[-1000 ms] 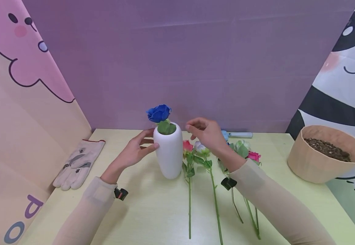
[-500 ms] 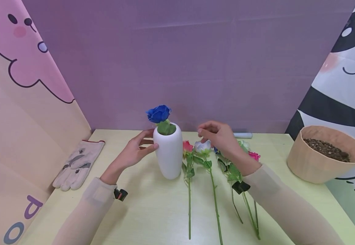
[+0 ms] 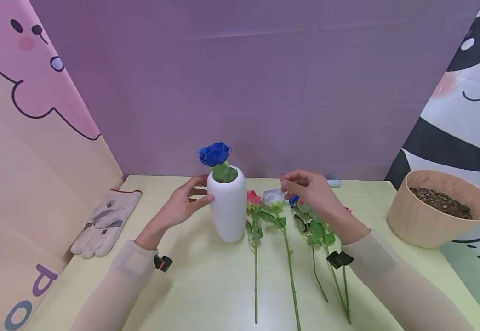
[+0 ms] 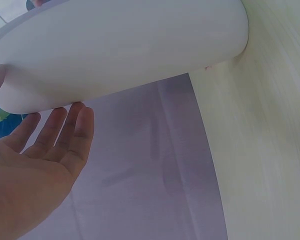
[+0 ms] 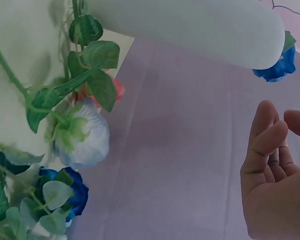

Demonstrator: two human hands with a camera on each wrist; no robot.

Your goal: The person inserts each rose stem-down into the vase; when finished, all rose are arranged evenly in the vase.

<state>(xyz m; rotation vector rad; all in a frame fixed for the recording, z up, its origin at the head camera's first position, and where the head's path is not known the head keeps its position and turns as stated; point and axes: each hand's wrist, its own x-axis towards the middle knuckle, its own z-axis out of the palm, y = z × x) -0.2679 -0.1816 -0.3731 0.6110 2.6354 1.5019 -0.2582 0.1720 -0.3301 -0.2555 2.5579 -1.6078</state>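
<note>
A white vase [image 3: 228, 211] stands upright on the table, with a blue artificial rose [image 3: 215, 154] rising from its mouth. My left hand [image 3: 182, 202] holds the vase's upper left side, thumb in front and fingertips behind, as the left wrist view [image 4: 40, 175] also shows. My right hand [image 3: 316, 197], fingers loosely bent and holding nothing, hovers over the flowers to the right. Beneath and beside it lie a coral rose [image 3: 253, 197], a white rose [image 3: 274, 197] and a second blue rose [image 3: 294, 201]. The hand partly hides other flowers.
Several green stems [image 3: 291, 280] stretch toward the table's front edge. A patterned glove [image 3: 106, 223] lies at the left. A tan pot [image 3: 422, 220] of soil stands at the right. Behind the right hand, a pale handle [image 3: 333, 183] shows near the purple backdrop [image 3: 240, 92].
My right hand has moved away from the vase to the right, uncovering the white rose and the second blue rose. The left hand and vase have stayed in place.
</note>
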